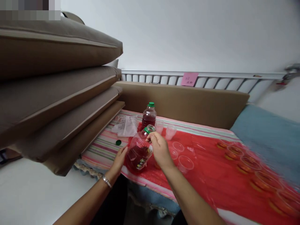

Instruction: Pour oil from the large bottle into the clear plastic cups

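A large clear bottle (138,153) of red drink is tilted over the red cloth (211,175), its cap off. My left hand (120,158) presses against its lower side. My right hand (159,147) grips its neck just below the open green-ringed mouth. A loose green cap (118,142) lies on the striped cloth to the left. Behind stands a second bottle (149,116) of red drink, upright with its green cap on. Empty clear plastic cups (185,163) stand just right of my right hand.
A row of cups filled with orange-red drink (255,168) runs off to the right, blurred. A clear plastic bag (126,125) lies at the back left. Stacked brown cushions (53,93) overhang the left side. A brown backboard (187,103) and a white rail with a pink note (189,79) stand behind.
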`<state>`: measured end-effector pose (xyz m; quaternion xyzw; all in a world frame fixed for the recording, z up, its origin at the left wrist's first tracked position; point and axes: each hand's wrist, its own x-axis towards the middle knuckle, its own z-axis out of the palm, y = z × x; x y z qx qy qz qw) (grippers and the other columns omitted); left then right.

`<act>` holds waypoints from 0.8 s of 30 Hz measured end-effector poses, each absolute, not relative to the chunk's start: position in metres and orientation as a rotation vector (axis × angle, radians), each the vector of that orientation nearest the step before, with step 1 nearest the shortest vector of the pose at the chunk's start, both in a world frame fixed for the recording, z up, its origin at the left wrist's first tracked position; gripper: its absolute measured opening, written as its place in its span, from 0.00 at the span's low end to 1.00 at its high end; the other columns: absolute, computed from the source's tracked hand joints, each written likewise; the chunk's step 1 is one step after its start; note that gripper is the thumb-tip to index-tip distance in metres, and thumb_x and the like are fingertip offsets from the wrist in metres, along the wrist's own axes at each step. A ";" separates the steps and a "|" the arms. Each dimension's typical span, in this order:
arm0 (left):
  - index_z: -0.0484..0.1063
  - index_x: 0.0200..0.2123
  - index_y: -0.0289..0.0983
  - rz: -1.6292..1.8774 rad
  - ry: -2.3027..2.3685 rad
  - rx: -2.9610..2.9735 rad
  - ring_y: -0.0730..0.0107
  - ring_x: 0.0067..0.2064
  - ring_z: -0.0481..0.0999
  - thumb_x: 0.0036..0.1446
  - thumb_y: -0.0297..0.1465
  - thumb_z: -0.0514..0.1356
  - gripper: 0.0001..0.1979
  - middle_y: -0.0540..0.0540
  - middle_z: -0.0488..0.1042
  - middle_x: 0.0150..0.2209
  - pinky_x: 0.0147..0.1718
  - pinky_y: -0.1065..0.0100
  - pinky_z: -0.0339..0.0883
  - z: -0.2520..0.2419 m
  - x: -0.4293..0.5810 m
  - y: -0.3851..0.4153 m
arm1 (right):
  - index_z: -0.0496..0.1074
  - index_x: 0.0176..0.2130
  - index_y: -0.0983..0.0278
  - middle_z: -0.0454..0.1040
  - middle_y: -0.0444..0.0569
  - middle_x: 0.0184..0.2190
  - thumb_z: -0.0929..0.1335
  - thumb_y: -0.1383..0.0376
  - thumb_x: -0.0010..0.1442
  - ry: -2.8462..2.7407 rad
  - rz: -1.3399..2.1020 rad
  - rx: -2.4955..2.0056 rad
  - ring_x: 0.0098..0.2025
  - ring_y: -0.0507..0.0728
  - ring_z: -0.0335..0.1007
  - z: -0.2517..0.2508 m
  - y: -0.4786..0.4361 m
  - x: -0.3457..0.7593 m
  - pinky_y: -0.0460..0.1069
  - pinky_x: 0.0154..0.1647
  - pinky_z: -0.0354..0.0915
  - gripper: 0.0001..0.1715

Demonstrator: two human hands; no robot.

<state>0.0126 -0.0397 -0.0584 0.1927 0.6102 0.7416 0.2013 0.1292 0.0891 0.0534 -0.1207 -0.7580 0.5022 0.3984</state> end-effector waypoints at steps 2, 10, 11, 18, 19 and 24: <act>0.70 0.50 0.37 2.092 1.820 0.707 0.54 0.62 0.61 0.51 0.38 0.65 0.23 0.41 0.69 0.57 0.63 0.55 0.46 -0.033 0.013 -0.043 | 0.66 0.28 0.62 0.71 0.46 0.26 0.59 0.58 0.63 -1.973 1.257 -0.296 0.30 0.54 0.68 0.053 0.087 0.125 0.48 0.34 0.63 0.16; 0.61 0.59 0.33 1.911 2.093 1.240 0.47 0.64 0.59 0.38 0.30 0.71 0.43 0.32 0.62 0.62 0.63 0.55 0.46 0.017 0.013 -0.003 | 0.72 0.33 0.63 0.73 0.52 0.36 0.63 0.65 0.61 -2.225 0.800 -0.092 0.42 0.59 0.66 0.064 0.076 0.125 0.55 0.46 0.62 0.09; 0.61 0.59 0.32 1.892 2.125 1.250 0.46 0.63 0.60 0.39 0.32 0.71 0.43 0.31 0.63 0.61 0.62 0.53 0.47 0.015 0.012 0.000 | 0.73 0.36 0.63 0.73 0.53 0.39 0.63 0.65 0.61 -2.195 0.758 -0.106 0.44 0.60 0.66 0.062 0.079 0.131 0.55 0.49 0.61 0.09; 0.63 0.56 0.37 1.782 2.267 1.341 0.46 0.59 0.66 0.38 0.39 0.71 0.41 0.36 0.69 0.56 0.59 0.47 0.54 0.008 0.010 0.002 | 0.73 0.43 0.65 0.76 0.55 0.41 0.60 0.68 0.62 -2.232 0.762 -0.767 0.44 0.59 0.72 -0.030 0.116 0.194 0.53 0.47 0.65 0.15; 0.63 0.56 0.37 1.754 2.274 1.362 0.46 0.58 0.67 0.38 0.40 0.71 0.40 0.36 0.70 0.55 0.59 0.47 0.55 0.010 0.008 0.001 | 0.72 0.46 0.66 0.76 0.56 0.44 0.59 0.69 0.61 -2.308 0.738 -0.849 0.46 0.59 0.72 -0.046 0.119 0.200 0.53 0.48 0.65 0.17; 0.64 0.55 0.35 1.589 2.172 1.492 0.52 0.46 0.77 0.37 0.45 0.69 0.41 0.37 0.77 0.48 0.49 0.53 0.69 0.037 -0.011 0.004 | 0.65 0.57 0.65 0.75 0.57 0.47 0.60 0.71 0.61 -2.609 0.517 -1.070 0.46 0.60 0.74 -0.082 0.112 0.205 0.51 0.44 0.66 0.25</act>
